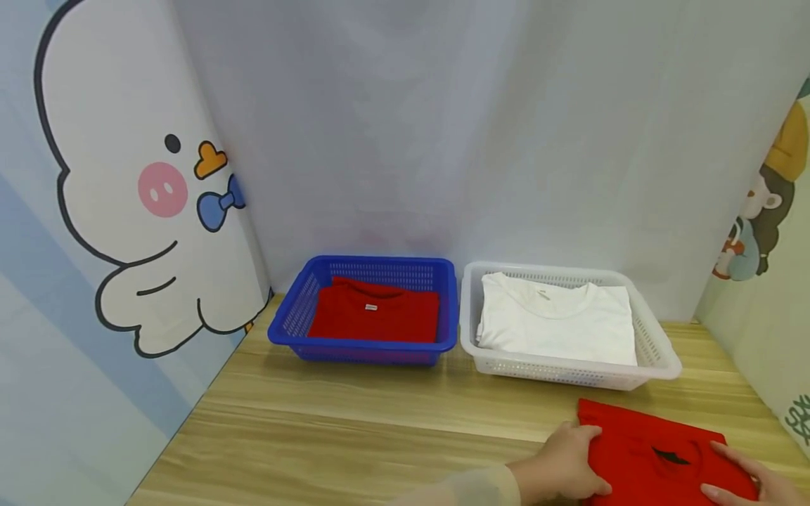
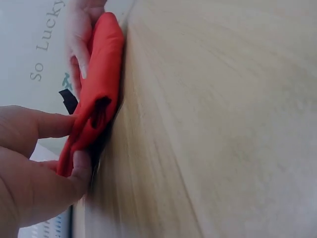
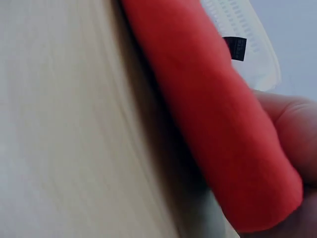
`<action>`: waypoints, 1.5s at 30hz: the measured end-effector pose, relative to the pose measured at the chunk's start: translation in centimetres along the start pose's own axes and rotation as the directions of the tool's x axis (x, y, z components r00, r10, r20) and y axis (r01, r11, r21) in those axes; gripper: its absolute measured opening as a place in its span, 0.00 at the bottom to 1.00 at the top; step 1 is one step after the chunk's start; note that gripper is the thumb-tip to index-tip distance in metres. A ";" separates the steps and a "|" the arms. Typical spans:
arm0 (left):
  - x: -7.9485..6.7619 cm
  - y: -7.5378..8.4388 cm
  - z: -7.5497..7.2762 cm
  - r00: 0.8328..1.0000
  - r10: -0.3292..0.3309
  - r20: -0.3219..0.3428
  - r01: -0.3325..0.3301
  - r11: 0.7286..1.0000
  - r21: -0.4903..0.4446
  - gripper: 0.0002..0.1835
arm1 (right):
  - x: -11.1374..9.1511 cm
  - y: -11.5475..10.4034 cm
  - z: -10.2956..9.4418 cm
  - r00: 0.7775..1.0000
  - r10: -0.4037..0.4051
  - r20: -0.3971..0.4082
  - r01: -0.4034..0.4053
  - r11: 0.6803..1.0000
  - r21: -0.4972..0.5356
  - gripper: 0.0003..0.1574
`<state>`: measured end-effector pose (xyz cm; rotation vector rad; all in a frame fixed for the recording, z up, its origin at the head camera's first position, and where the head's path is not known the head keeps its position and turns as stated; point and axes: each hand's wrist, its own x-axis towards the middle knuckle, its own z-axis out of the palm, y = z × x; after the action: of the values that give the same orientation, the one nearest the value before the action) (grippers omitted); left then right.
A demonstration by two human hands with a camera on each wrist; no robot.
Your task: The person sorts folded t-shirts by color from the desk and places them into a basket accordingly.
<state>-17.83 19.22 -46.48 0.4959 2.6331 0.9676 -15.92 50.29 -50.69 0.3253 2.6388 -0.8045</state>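
The table [image 1: 354,422] has a light brown wood-grain top. Toward its far side stand a blue basket [image 1: 361,349] and, just beside it, a white basket [image 1: 563,368]. A folded red shirt [image 1: 633,450] lies nearer, at the right; whether all of it touches the wood is unclear.

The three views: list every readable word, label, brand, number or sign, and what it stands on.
"So Lucky": on the pale wall.
White label on red shirt in blue basket: too small to read.
Neck label on white shirt: too small to read.
Black tag on folded red garment: too blurred.
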 end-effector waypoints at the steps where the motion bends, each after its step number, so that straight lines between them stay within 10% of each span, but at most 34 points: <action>1: 0.0 0.0 0.0 0.999 -0.038 0.001 0.038 0.989 -0.144 0.31 | -0.2 -0.4 0.0 1.000 -0.007 0.003 0.007 1.000 0.013 0.63; 5: 0.0 -0.4 -0.2 0.989 -0.117 0.085 0.144 0.838 -0.526 0.28 | -1.0 -1.8 0.2 0.998 -0.045 0.039 0.042 0.996 0.075 0.59; 11: -0.2 -1.1 -0.3 0.988 -0.027 0.151 0.105 0.836 -0.539 0.26 | -1.5 -3.1 0.8 0.990 -0.110 0.091 0.096 0.984 0.149 0.53; 22: -0.1 -4.3 -1.9 0.953 0.039 0.300 0.214 0.615 -0.759 0.24 | -1.7 -5.0 2.0 0.971 -0.192 0.146 0.159 0.965 0.209 0.46; 35: -1.8 -9.8 -6.6 0.954 0.032 0.300 0.205 0.661 -0.722 0.26 | -2.3 -9.6 3.9 0.900 -0.338 0.277 0.214 0.894 0.394 0.36; 45: -2.7 -13.0 -7.8 0.965 0.068 0.252 0.158 0.613 -0.774 0.32 | -2.2 -13.0 5.9 0.891 -0.428 0.153 0.353 0.863 0.361 0.35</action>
<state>-21.25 4.44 -48.98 0.2857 1.7007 1.7615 -16.43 36.10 -47.92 -0.2312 2.3751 -1.3289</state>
